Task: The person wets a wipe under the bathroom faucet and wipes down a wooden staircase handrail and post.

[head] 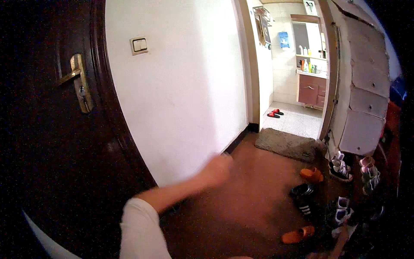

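My left hand, blurred by motion, reaches out over the reddish-brown floor in front of the white wall; its fingers look curled, and whether it holds anything cannot be made out. A white sleeve covers that upper arm. At the lower right, what seems to be my right hand is dim and blurred beside a pair of dark-and-white shoes; I cannot tell whether it touches them. Orange slippers and black slippers with white stripes lie between the two hands.
A dark door with a brass handle stands at left, near a wall switch. Ahead, a grey-brown mat lies before a bathroom doorway with red-and-black slippers inside. A cabinet and sneakers line the right side.
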{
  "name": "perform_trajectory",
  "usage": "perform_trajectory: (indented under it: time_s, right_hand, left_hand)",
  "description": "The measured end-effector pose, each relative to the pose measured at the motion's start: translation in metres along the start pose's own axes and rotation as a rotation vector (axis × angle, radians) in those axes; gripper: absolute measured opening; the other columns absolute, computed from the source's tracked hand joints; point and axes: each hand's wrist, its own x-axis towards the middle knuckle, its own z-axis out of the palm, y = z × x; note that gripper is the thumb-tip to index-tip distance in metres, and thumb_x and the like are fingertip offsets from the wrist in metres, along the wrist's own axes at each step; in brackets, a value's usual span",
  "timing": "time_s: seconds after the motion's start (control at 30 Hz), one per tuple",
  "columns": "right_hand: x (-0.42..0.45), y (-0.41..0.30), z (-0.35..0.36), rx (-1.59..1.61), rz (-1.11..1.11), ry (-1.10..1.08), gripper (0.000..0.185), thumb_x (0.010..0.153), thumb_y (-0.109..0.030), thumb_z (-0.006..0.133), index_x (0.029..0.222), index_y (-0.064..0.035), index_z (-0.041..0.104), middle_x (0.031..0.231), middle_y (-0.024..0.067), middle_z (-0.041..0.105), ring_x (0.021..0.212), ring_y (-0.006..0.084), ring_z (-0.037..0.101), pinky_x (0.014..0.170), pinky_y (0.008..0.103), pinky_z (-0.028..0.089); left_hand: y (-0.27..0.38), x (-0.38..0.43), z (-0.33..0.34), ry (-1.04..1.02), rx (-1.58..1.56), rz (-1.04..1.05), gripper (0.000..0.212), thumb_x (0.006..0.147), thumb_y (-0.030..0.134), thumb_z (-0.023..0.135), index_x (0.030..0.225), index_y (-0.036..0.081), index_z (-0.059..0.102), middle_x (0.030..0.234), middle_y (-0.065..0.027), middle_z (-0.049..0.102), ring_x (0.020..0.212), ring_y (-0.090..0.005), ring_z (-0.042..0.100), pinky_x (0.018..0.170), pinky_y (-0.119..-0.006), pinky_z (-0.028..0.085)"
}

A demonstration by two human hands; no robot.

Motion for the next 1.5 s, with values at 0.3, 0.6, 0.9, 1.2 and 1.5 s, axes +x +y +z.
perform_trajectory:
  time_s: [0.3, 0.6, 0.9, 1.2, 1.5]
  right_hand:
    - [-0.009, -0.009, 0.023, -0.206, 0.256, 0.119, 0.07, 0.064, -0.032, 0.061, 0.119, 0.0006, 0.032, 0.117, 0.0121, 0.039, 0.104, 0.0224, 0.039, 0.086, 0.0308, 0.031]
    - [-0.025, -0.005, 0.004, -0.231, 0.393, 0.224, 0.076, 0.063, -0.039, 0.061, 0.119, 0.0017, 0.032, 0.12, 0.0133, 0.035, 0.106, 0.0241, 0.037, 0.087, 0.0327, 0.03]
    - [-0.036, -0.023, 0.0, -0.214, 0.498, 0.263, 0.082, 0.061, -0.047, 0.061, 0.12, 0.0028, 0.032, 0.124, 0.0144, 0.031, 0.108, 0.0258, 0.035, 0.088, 0.0346, 0.029]
    - [-0.093, -0.086, 0.008, -0.042, 0.325, 0.204, 0.072, 0.063, -0.044, 0.062, 0.112, 0.0042, 0.041, 0.114, 0.0142, 0.042, 0.101, 0.0242, 0.041, 0.083, 0.0324, 0.031]
    - [-0.049, -0.027, 0.005, -0.181, 0.414, 0.324, 0.089, 0.056, -0.052, 0.062, 0.116, 0.0071, 0.033, 0.122, 0.0177, 0.033, 0.109, 0.0259, 0.034, 0.088, 0.0346, 0.028]
  left_hand:
    - [-0.258, 0.017, -0.23, 0.533, 0.954, -0.739, 0.053, 0.072, 0.016, 0.042, 0.122, 0.007, 0.028, 0.131, -0.0095, 0.019, 0.12, -0.0227, 0.019, 0.098, -0.039, 0.013]
    - [-0.261, 0.059, -0.302, 0.602, 0.927, -0.847, 0.065, 0.071, 0.038, 0.051, 0.126, 0.019, 0.023, 0.135, -0.0048, 0.009, 0.123, -0.0221, 0.009, 0.098, -0.043, 0.01]
    - [-0.288, 0.06, -0.293, 0.551, 0.984, -0.877, 0.066, 0.076, 0.048, 0.038, 0.13, 0.024, 0.006, 0.135, -0.0069, -0.009, 0.124, -0.0221, -0.01, 0.095, -0.049, -0.009]
    - [-0.287, 0.059, -0.294, 0.668, 0.941, -0.884, 0.066, 0.073, 0.047, 0.042, 0.129, 0.027, 0.013, 0.136, -0.0052, 0.002, 0.125, -0.0192, -0.001, 0.095, -0.046, -0.01]
    - [-0.282, 0.083, -0.318, 0.818, 1.014, -0.745, 0.054, 0.074, 0.038, 0.044, 0.124, 0.024, 0.029, 0.135, 0.0009, 0.007, 0.124, -0.0161, 0.005, 0.097, -0.043, -0.006]
